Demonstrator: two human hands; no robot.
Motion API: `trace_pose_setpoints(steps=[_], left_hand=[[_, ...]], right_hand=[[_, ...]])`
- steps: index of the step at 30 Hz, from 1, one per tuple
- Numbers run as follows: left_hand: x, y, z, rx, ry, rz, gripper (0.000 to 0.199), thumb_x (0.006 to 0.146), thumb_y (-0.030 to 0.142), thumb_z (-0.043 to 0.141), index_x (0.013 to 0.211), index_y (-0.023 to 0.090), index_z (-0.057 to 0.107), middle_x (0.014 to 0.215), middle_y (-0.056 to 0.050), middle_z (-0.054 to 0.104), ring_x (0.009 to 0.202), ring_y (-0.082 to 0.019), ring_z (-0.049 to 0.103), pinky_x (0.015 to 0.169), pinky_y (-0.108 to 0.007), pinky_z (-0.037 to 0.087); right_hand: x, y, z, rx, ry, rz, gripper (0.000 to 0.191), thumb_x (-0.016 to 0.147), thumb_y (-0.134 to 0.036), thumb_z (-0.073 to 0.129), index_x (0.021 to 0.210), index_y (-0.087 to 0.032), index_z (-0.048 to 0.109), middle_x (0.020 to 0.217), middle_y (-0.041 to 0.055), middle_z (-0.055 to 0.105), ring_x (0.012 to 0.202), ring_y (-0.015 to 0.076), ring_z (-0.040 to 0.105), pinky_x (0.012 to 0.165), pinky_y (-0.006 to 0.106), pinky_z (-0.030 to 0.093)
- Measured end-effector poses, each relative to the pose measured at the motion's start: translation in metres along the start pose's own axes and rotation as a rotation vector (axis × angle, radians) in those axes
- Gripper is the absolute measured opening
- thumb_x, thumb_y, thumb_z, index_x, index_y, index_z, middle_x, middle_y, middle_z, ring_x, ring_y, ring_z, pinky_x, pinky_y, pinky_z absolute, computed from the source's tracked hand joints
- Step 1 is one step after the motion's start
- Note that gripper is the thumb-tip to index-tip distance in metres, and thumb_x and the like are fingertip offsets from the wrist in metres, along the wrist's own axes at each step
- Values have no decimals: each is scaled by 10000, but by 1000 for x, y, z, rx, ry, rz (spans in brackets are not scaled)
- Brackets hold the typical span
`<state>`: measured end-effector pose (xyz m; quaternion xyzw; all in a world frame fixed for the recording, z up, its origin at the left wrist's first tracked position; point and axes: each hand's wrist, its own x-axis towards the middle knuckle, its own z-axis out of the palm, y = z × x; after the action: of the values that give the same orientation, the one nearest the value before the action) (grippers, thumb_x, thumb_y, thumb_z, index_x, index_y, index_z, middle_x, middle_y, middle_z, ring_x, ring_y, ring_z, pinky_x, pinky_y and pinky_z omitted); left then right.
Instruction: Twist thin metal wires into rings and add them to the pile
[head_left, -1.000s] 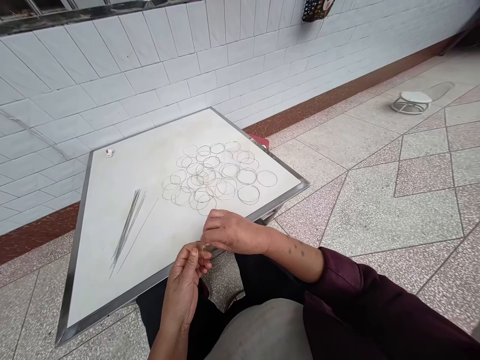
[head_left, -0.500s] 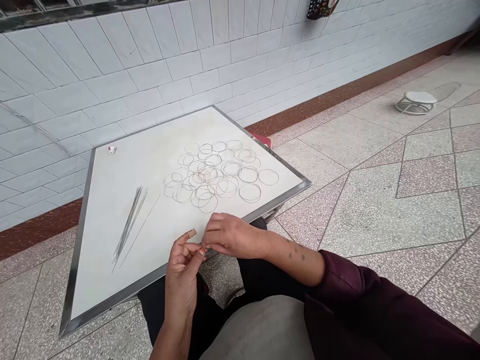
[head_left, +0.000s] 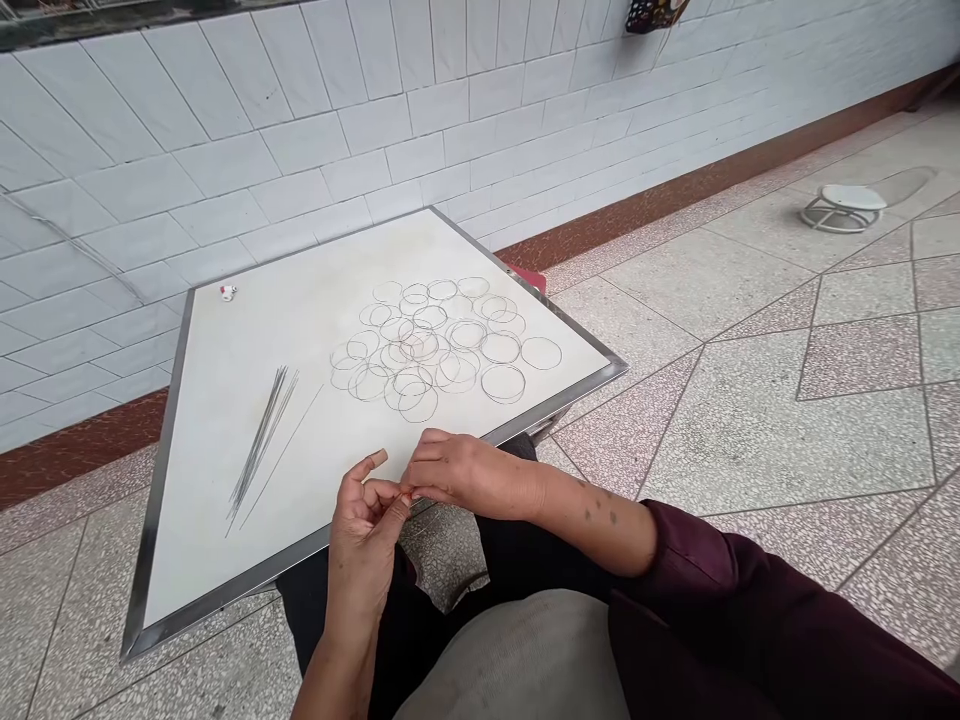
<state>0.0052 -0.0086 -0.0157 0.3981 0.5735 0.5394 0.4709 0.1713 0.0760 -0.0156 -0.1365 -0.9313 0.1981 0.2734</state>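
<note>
The left hand [head_left: 364, 545] and the right hand [head_left: 457, 472] are held together at the fingertips, with whatever is pinched too fine to make out. Many finished wire rings [head_left: 442, 345] are laid out at 12 o'clock on the white bench [head_left: 187, 480], and a bundle of straight wires [head_left: 262, 440] is left at 9 o'clock.

Soft, even light fills the scene, bright but without hard shadows, and no lamp or window shows as its source. The white wall tiles [head_left: 300, 130] at upper left look pale and flat. The wide lens bends the tile lines and the steel edge of the worktop [head_left: 225, 592] near the frame's edges. The thin wire rings [head_left: 427, 345] at centre seem faintly soft, though that is hard to judge.
</note>
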Motion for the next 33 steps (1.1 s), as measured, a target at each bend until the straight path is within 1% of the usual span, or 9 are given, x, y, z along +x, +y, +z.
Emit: trace_pose_setpoints(steps=[3, 7, 11, 14, 19, 23, 25, 28, 33], left_hand=[[6, 3, -1, -10, -21, 7, 551, 783, 286, 744, 1284, 216, 527, 737, 38, 643, 729, -147, 578, 792, -304, 464], [18, 7, -2, -58, -19, -10, 513, 810, 325, 711, 1279, 213, 537, 790, 13, 655, 673, -131, 542, 680, -273, 457], [26, 11, -3, -158, -7, -69, 517, 787, 295, 731, 1262, 198, 552, 799, 8, 646, 596, -104, 499, 577, -240, 420], [29, 12, -3, -263, -1, -128, 525, 774, 270, 744, 1258, 174, 563, 794, -3, 645, 568, -86, 471, 528, -213, 383], [32, 10, -3, -424, -12, -217, 531, 729, 217, 781, 1224, 142, 603, 746, -2, 629, 547, -64, 434, 500, -179, 357], [32, 8, -4, -504, -9, -234, 522, 714, 187, 787, 1210, 150, 629, 716, 15, 603, 554, -66, 440, 541, -194, 418], [32, 7, -5, -524, -4, -228, 520, 706, 179, 793, 1202, 160, 637, 723, 19, 600, 556, -65, 446, 547, -197, 434], [30, 7, -4, -543, 17, -217, 515, 700, 179, 804, 1189, 175, 643, 756, 14, 611, 555, -58, 451, 518, -177, 419], [27, 7, 2, -591, 47, -180, 550, 696, 187, 814, 1214, 190, 629, 798, 14, 618, 572, -55, 473, 520, -169, 439]], right_hand=[[3, 6, 2, -18, 48, 9, 145, 1018, -199, 488, 1005, -163, 629, 906, 57, 642, 871, 183, 509, 801, 304, 483], [11, 18, 2, -48, 156, 35, 113, 998, -179, 520, 976, -157, 629, 895, 60, 638, 850, 181, 508, 784, 306, 477], [20, 25, 2, -51, 202, 60, 75, 970, -156, 560, 961, -167, 633, 870, 51, 615, 854, 181, 497, 757, 292, 467], [24, 29, 3, -44, 216, 46, 72, 950, -133, 575, 936, -173, 634, 840, 40, 606, 827, 177, 481, 738, 287, 457], [23, 33, 5, -69, 247, -10, 73, 947, -123, 565, 932, -170, 620, 837, 46, 615, 806, 181, 475, 722, 294, 453], [21, 34, 8, -154, 259, -16, 94, 960, -127, 525, 947, -169, 608, 839, 57, 624, 805, 194, 488, 729, 316, 456], [20, 34, 10, -189, 276, 6, 103, 961, -129, 508, 938, -167, 601, 839, 63, 625, 803, 198, 504, 729, 321, 459], [18, 34, 15, -204, 299, 83, 115, 961, -136, 487, 933, -173, 592, 839, 61, 618, 785, 190, 535, 705, 310, 462], [14, 32, 25, -141, 351, 210, 133, 973, -135, 457, 976, -180, 582, 872, 52, 599, 749, 161, 558, 658, 270, 471]])
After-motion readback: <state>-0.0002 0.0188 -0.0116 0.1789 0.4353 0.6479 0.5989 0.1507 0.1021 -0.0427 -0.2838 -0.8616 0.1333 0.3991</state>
